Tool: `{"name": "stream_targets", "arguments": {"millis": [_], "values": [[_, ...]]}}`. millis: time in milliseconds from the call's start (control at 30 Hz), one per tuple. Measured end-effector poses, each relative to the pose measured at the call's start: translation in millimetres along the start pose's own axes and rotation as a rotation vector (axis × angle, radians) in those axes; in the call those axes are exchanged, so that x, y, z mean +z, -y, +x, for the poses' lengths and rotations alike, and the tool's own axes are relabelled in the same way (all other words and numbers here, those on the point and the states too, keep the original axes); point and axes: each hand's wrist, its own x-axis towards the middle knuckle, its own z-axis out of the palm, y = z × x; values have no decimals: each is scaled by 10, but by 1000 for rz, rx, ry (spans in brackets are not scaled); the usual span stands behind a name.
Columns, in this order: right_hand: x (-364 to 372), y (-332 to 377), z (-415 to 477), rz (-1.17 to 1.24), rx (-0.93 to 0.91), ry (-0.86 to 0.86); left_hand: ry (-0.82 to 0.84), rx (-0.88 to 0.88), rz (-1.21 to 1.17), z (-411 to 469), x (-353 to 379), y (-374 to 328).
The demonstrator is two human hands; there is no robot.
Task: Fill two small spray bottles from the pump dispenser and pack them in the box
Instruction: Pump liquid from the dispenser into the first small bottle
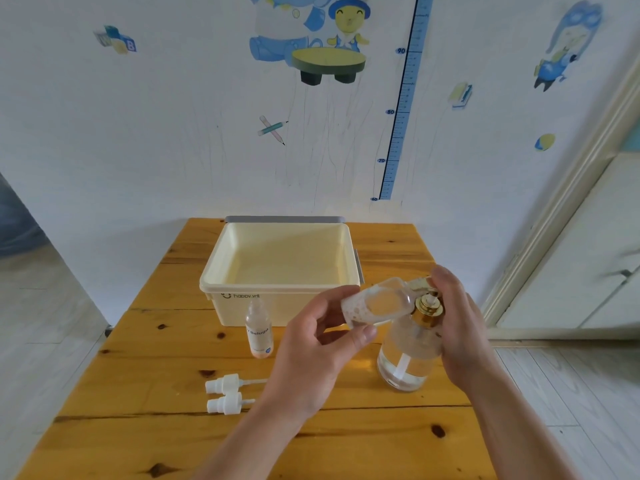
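My left hand point(322, 344) grips a small clear spray bottle point(377, 301), tilted on its side with its open neck up against the gold pump head point(427, 306) of the glass pump dispenser point(405, 362). My right hand point(457, 327) wraps the dispenser's top and right side, fingers on the pump. A second small bottle point(259, 332), uncapped and labelled, stands upright in front of the cream box point(239, 271), which holds nothing. Two white spray caps point(225, 393) with dip tubes lie on the table to the left of my left wrist.
The wooden table point(138, 393) stands against a wall with stickers. A door frame and pale floor lie to the right, and floor also shows to the left of the table.
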Motion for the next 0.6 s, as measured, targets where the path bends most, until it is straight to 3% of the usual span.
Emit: {"name": "stream_targets", "arguments": {"millis": [600], "values": [[-34, -4, 19, 6, 16, 49, -2, 5, 39, 8, -9, 18]]}}
